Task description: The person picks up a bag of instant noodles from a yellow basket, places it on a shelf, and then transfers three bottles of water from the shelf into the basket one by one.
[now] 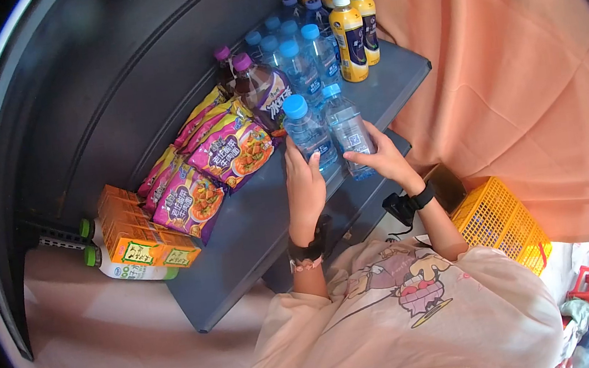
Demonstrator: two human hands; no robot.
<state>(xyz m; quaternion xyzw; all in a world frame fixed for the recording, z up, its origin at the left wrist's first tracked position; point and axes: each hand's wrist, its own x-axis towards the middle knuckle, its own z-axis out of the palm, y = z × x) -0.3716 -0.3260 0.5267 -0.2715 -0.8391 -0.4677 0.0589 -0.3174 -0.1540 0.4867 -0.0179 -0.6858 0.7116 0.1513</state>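
My left hand (306, 186) is wrapped round the lower part of a clear water bottle (311, 135) with a blue cap. My right hand (382, 159) grips a second clear water bottle (347, 123), thumb across its front. Both bottles are side by side, tilted, at the front edge of the grey shelf (241, 226). Right behind them stand several more blue-capped water bottles (302, 74). A dark drink bottle with a purple cap (262, 89) is to their left.
Pink noodle packs (232, 147) lie left on the shelf, beside orange drink cartons (144, 234) and green-capped bottles (137, 269). Yellow bottles (349, 39) stand at the right end. A yellow crate (499, 222) is below right, near a peach curtain (516, 86).
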